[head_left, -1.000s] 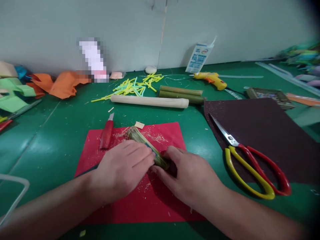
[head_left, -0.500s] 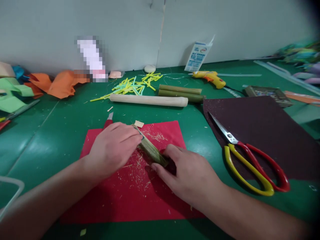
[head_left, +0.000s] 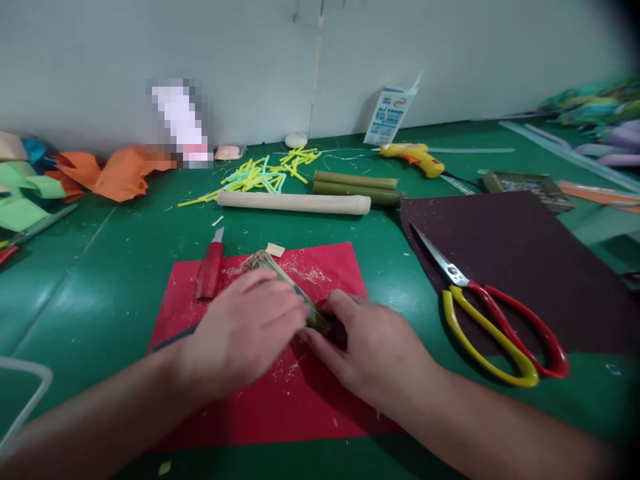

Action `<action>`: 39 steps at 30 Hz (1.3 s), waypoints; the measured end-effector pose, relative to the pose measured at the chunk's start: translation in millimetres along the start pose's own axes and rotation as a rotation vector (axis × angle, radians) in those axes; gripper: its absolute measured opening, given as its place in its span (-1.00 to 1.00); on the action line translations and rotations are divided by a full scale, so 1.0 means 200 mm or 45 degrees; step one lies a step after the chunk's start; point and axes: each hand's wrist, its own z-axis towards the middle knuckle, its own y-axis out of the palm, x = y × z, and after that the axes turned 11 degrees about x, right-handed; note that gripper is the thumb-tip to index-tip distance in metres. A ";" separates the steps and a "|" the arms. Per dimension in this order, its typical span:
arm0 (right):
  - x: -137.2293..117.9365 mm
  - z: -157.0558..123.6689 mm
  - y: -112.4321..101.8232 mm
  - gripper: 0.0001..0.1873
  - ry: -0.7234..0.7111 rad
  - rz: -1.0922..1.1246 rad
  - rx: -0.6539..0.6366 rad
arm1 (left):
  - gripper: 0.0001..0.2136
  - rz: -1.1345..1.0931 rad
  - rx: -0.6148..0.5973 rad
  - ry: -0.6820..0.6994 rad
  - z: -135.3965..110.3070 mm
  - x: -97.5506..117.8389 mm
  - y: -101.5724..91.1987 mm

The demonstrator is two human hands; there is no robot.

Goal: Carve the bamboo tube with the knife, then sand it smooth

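Observation:
My right hand (head_left: 375, 347) is closed around the near end of a green bamboo piece (head_left: 265, 260), which lies slanted over a red sheet (head_left: 240, 423). Across the bamboo rests my left hand (head_left: 253, 327), blurred a little, its fingers curled round a dark, narrow file-like tool (head_left: 173, 339). One end of that tool sticks out left of the wrist; most of it is hidden under the palm. Fine shavings (head_left: 313, 273) are scattered around the bamboo. A red-handled craft knife (head_left: 210, 270) lies left of it, and a small pale chip (head_left: 275, 249) sits near its far end.
Large scissors (head_left: 455, 273) with red and yellow handles lie right, partly on a dark sheet (head_left: 500, 247). Behind are a pale stick (head_left: 295, 203), green bamboo lengths (head_left: 357, 190), yellow-green cut strips (head_left: 255, 177), a yellow glue gun (head_left: 415, 159) and a carton (head_left: 390, 115). Orange paper (head_left: 125, 173) lies left.
My left hand has slid along the bamboo toward my right hand, uncovering the bamboo's far end, the craft knife's handle and the dark tool's left end. My right hand keeps its hold.

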 end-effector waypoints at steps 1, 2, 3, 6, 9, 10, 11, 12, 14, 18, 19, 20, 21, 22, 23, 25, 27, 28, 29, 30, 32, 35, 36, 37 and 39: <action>0.00 0.00 0.00 -0.74 0.009 0.002 -0.003 | -0.80 0.034 0.005 -0.031 0.00 -0.01 0.00; 0.00 0.00 0.00 -0.72 0.014 0.005 -0.008 | -0.81 0.066 0.010 -0.063 0.00 -0.01 -0.01; 0.00 0.00 0.00 -0.71 0.012 0.010 -0.008 | -0.81 0.085 0.022 -0.086 0.00 -0.01 -0.01; 0.01 0.00 0.01 -0.76 -0.025 0.028 -0.013 | -0.79 -0.005 0.050 -0.047 0.00 0.00 0.00; 0.02 0.00 0.02 -0.77 -0.025 0.039 -0.004 | -0.81 -0.047 0.016 -0.004 0.00 0.00 -0.01; 0.02 0.00 0.02 -0.76 -0.019 0.046 -0.003 | -0.82 0.009 0.017 -0.044 0.00 0.00 -0.01; 0.02 0.00 0.01 -0.74 -0.013 0.051 -0.001 | -0.82 0.062 0.013 -0.077 0.00 0.00 -0.01; 0.02 0.00 0.01 -0.74 -0.012 0.055 0.002 | -0.82 0.095 0.012 -0.099 0.00 0.00 -0.01; 0.02 0.00 0.01 -0.76 -0.035 0.066 0.006 | -0.81 0.071 0.008 -0.085 0.00 0.01 -0.01; 0.01 0.00 0.01 -0.76 -0.028 0.058 0.012 | -0.80 -0.013 -0.003 -0.012 0.00 0.00 -0.01; 0.01 0.00 0.01 -0.75 -0.017 0.060 0.008 | -0.81 0.025 0.007 -0.041 0.00 -0.01 -0.01; 0.01 0.00 0.00 -0.74 -0.009 0.065 0.006 | -0.82 0.068 0.021 -0.072 0.00 -0.02 -0.01; 0.01 0.00 0.00 -0.74 -0.008 0.070 0.002 | -0.82 0.100 0.033 -0.101 0.01 -0.02 -0.01; 0.01 0.00 0.00 -0.74 -0.011 0.073 -0.002 | -0.83 0.110 0.042 -0.112 0.01 -0.02 -0.01; 0.01 0.00 0.00 -0.75 -0.017 0.074 -0.002 | -0.82 0.095 0.043 -0.106 0.01 -0.01 -0.01; 0.01 0.00 0.00 -0.78 -0.023 0.062 0.004 | -0.80 0.011 0.023 -0.046 0.02 0.01 0.00; 0.01 0.00 0.00 -0.79 -0.010 0.046 0.005 | -0.81 -0.036 0.011 -0.007 0.01 0.02 0.00; 0.01 0.00 0.00 -0.78 -0.005 0.045 -0.002 | -0.82 -0.039 0.001 -0.002 0.01 0.01 0.00; 0.01 0.00 0.00 -0.76 -0.001 0.046 -0.011 | -0.83 0.001 0.013 -0.025 0.01 0.00 0.00; 0.01 0.00 0.00 -0.74 -0.001 0.052 -0.021 | -0.84 0.048 0.023 -0.054 0.01 -0.01 -0.01; 0.01 0.00 0.00 -0.74 -0.009 0.057 -0.026 | -0.84 0.101 0.047 -0.090 0.00 -0.02 -0.02; 0.01 -0.01 0.00 -0.77 -0.016 0.035 -0.011 | -0.82 -0.006 0.037 -0.042 -0.01 -0.01 -0.01; 0.01 -0.01 0.00 -0.77 -0.008 0.028 -0.013 | -0.82 -0.031 0.018 -0.033 -0.01 -0.01 -0.01; 0.01 -0.01 0.00 -0.76 0.002 0.025 -0.017 | -0.82 -0.012 -0.001 -0.045 -0.01 -0.01 -0.01; 0.01 0.00 0.00 -0.75 0.014 0.028 -0.025 | -0.82 0.109 -0.009 -0.114 -0.01 -0.03 -0.02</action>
